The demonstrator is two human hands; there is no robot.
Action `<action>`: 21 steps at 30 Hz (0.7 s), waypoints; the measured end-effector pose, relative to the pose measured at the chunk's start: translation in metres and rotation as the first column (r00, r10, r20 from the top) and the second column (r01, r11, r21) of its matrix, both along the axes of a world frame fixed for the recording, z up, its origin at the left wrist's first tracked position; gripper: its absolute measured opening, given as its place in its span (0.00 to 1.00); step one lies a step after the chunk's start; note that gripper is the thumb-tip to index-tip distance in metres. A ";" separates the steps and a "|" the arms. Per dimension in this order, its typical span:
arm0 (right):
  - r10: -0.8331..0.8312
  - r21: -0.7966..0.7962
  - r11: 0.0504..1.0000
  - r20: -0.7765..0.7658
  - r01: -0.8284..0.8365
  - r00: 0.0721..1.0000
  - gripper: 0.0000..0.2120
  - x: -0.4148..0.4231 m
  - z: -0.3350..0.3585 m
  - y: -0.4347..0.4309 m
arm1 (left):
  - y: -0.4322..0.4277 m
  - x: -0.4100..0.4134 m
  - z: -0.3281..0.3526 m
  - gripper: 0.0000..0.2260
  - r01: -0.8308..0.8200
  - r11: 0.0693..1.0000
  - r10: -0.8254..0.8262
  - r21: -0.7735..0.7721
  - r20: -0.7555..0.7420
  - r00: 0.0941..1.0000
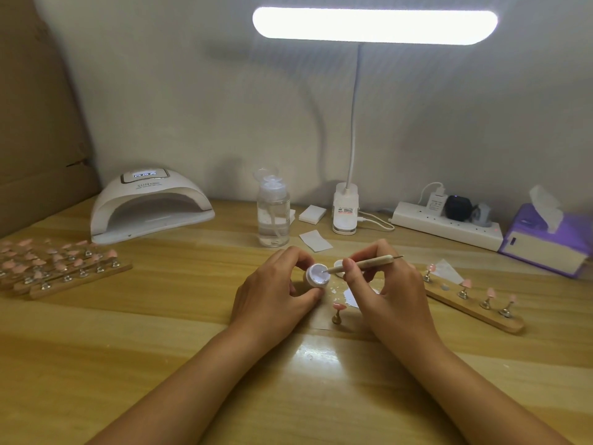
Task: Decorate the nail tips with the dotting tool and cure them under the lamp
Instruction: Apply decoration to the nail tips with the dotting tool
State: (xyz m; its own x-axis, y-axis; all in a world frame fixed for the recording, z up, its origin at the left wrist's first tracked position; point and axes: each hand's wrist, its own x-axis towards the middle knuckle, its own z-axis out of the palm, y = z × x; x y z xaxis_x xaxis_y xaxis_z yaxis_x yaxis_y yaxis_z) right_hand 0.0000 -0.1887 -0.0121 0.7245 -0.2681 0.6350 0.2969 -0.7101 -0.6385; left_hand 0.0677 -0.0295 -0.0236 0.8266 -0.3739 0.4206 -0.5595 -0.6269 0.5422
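Note:
My left hand [276, 290] grips a small white gel pot [316, 274], tilted so its open mouth faces me. My right hand [385, 290] pinches a wooden dotting tool [365, 263]; its tip sits inside the pot. The pot's white lid [339, 266] lies just behind the tool. One pink nail tip on a metal stand [337, 311] stands alone between my hands. A wooden strip [471, 303] with several pink tips on stands lies to the right. The white curing lamp [147, 207] sits at the back left.
Wooden strips with several pink tips [61, 264] lie at the left edge. A clear pump bottle [273, 213], cotton pads [313, 215], a desk lamp base [345, 208], a power strip [446, 224] and a purple tissue box [548, 239] line the back. White smears [348, 295] mark the table under my right hand.

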 end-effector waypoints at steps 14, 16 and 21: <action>-0.013 0.000 1.000 0.060 0.013 0.998 0.04 -0.005 0.003 0.000 | 0.001 0.001 -0.001 0.12 -0.039 0.999 0.039 0.009 -0.022 0.999; -0.012 0.047 0.999 0.108 0.007 0.994 0.04 -0.007 0.006 0.000 | 0.001 0.003 -0.002 0.12 -0.054 0.998 0.054 0.011 -0.049 0.997; 0.038 0.311 0.948 0.087 -0.063 0.995 0.04 -0.009 0.017 -0.005 | 0.001 0.002 -0.002 0.14 -0.066 0.997 0.070 0.045 -0.094 0.993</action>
State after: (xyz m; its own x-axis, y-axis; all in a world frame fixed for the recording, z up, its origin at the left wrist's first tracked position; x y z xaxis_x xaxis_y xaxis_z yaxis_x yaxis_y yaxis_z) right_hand -0.0093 -0.1939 0.0052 0.6934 -0.4266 0.5806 0.3856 -0.4609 -0.7993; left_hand 0.0701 -0.0284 -0.0255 0.8861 -0.3312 0.3242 -0.4621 -0.6847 0.5636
